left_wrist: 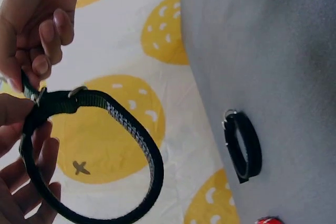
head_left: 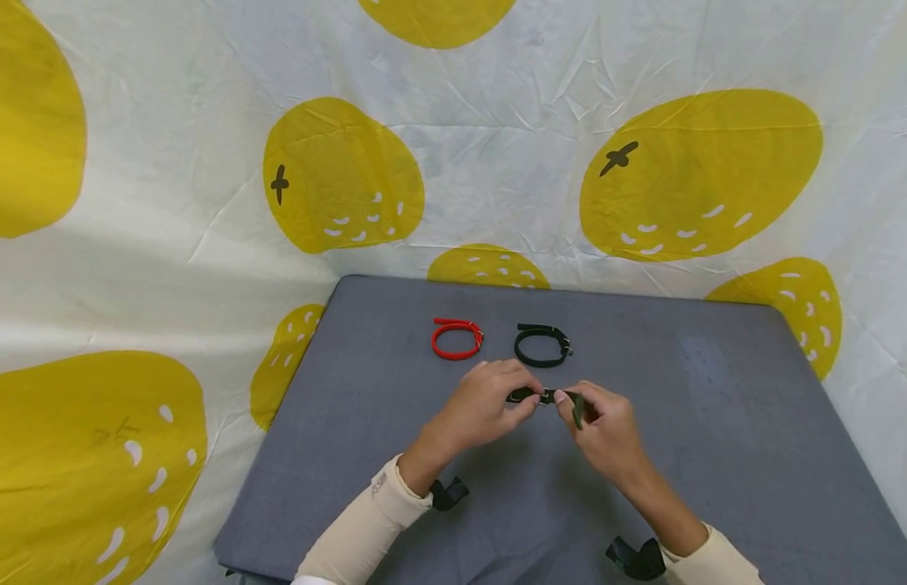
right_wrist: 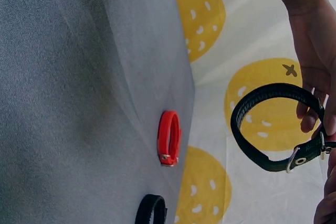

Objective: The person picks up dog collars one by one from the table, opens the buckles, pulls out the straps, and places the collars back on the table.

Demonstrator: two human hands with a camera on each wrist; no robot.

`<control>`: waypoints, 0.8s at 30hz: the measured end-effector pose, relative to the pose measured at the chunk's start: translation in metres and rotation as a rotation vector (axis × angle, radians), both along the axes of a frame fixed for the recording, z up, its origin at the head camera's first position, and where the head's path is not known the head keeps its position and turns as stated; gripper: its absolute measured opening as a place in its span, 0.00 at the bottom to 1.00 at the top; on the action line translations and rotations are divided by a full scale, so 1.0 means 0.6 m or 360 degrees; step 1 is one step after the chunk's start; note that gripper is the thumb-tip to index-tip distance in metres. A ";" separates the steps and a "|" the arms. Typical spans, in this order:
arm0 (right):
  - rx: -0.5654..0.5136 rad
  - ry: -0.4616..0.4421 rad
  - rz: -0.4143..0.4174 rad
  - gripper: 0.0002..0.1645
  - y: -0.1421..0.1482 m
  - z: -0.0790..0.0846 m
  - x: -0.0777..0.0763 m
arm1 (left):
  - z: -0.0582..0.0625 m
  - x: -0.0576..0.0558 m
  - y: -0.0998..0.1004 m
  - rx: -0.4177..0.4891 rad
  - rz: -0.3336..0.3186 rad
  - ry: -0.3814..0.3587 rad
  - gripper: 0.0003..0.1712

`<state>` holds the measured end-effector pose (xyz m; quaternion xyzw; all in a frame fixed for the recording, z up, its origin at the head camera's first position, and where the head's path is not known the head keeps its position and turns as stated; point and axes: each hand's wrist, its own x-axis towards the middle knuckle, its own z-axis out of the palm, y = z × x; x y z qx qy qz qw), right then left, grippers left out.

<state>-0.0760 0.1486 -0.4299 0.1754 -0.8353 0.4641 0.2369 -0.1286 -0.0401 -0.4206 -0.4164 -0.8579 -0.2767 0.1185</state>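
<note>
A dark green pet collar (left_wrist: 152, 153), closed into a loop with a metal buckle and a D-ring, is held up above the table by both hands. My left hand (head_left: 486, 398) pinches the band beside the buckle, thumb and index finger on it. On the buckle's other side, my right hand (head_left: 603, 422) pinches the strap, and its tail (head_left: 579, 412) hangs past the fingers in the head view. The strap passes through the buckle (right_wrist: 322, 145) in the right wrist view, partly hidden by fingertips. Pale lining shows inside the loop in the left wrist view.
A grey padded table (head_left: 395, 325) lies below the hands. Beyond them, a red collar (head_left: 457, 355) and a black collar (head_left: 539, 363) lie side by side, both looped. A white cloth (head_left: 497, 187) with yellow fruit prints hangs behind the table. Black wrist-camera straps (head_left: 636, 561) show near the sleeves.
</note>
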 end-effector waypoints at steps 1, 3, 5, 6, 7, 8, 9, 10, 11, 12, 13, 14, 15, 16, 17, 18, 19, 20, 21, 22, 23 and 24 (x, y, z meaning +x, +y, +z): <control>-0.0006 0.0012 0.0009 0.12 0.002 -0.007 -0.002 | 0.002 0.001 0.002 -0.0014 0.0018 0.0026 0.05; -0.0013 0.0059 0.0037 0.12 0.006 -0.018 -0.005 | 0.005 0.003 0.005 -0.0026 0.0049 0.0056 0.04; -0.0027 0.0079 0.0071 0.12 0.007 -0.021 -0.004 | 0.008 0.005 0.007 -0.0037 0.0081 0.0074 0.03; -0.0033 0.0073 0.0081 0.12 0.007 -0.020 -0.003 | 0.008 0.006 0.008 -0.0038 0.0095 0.0078 0.03; -0.0039 0.0067 0.0089 0.12 0.006 -0.020 -0.002 | 0.009 0.006 0.009 -0.0037 0.0104 0.0073 0.02; -0.0043 0.0066 0.0096 0.12 0.006 -0.019 -0.001 | 0.010 0.007 0.009 -0.0036 0.0108 0.0063 0.02; -0.0051 0.0042 0.0099 0.12 0.006 -0.019 0.000 | 0.011 0.008 0.010 -0.0036 0.0110 0.0053 0.02; -0.0061 0.0029 0.0101 0.12 0.006 -0.018 0.001 | 0.013 0.010 0.010 -0.0034 0.0106 0.0036 0.02; -0.0065 0.0022 0.0100 0.12 0.005 -0.018 0.002 | 0.014 0.011 0.010 -0.0030 0.0096 0.0008 0.02; -0.0069 0.0010 0.0100 0.12 0.005 -0.018 0.003 | 0.016 0.011 0.010 -0.0027 0.0080 -0.0020 0.02; -0.0074 0.0010 0.0108 0.13 0.006 -0.019 0.003 | 0.017 0.012 0.010 -0.0026 0.0059 -0.0053 0.02; -0.0080 0.0005 0.0119 0.14 0.006 -0.019 0.004 | 0.018 0.013 0.009 -0.0023 0.0033 -0.0088 0.02; -0.0092 -0.0010 0.0132 0.14 0.006 -0.019 0.006 | 0.018 0.013 0.008 -0.0017 0.0003 -0.0121 0.02; -0.0101 -0.0024 0.0147 0.15 0.006 -0.017 0.007 | 0.018 0.012 0.007 -0.0018 -0.0029 -0.0148 0.02; -0.0109 -0.0047 0.0165 0.15 0.006 -0.015 0.009 | 0.017 0.012 0.006 -0.0018 -0.0060 -0.0168 0.02; -0.0113 -0.0062 0.0187 0.16 0.005 -0.012 0.011 | 0.016 0.011 0.005 -0.0025 -0.0089 -0.0178 0.03; -0.0121 -0.0080 0.0211 0.16 0.004 -0.006 0.014 | 0.015 0.010 0.004 -0.0032 -0.0114 -0.0181 0.03; -0.0129 -0.0102 0.0234 0.15 0.003 0.000 0.017 | 0.015 0.009 0.003 -0.0040 -0.0137 -0.0184 0.03; -0.0134 -0.0127 0.0254 0.15 0.001 0.006 0.020 | 0.014 0.009 0.002 -0.0052 -0.0156 -0.0185 0.03; -0.0131 -0.0153 0.0270 0.15 0.000 0.012 0.023 | 0.013 0.008 0.001 -0.0068 -0.0170 -0.0187 0.03; -0.0132 -0.0186 0.0287 0.14 -0.001 0.018 0.026 | 0.013 0.008 0.000 -0.0080 -0.0181 -0.0194 0.03; -0.0138 -0.0228 0.0300 0.14 -0.002 0.023 0.028 | 0.012 0.007 -0.001 -0.0096 -0.0189 -0.0203 0.02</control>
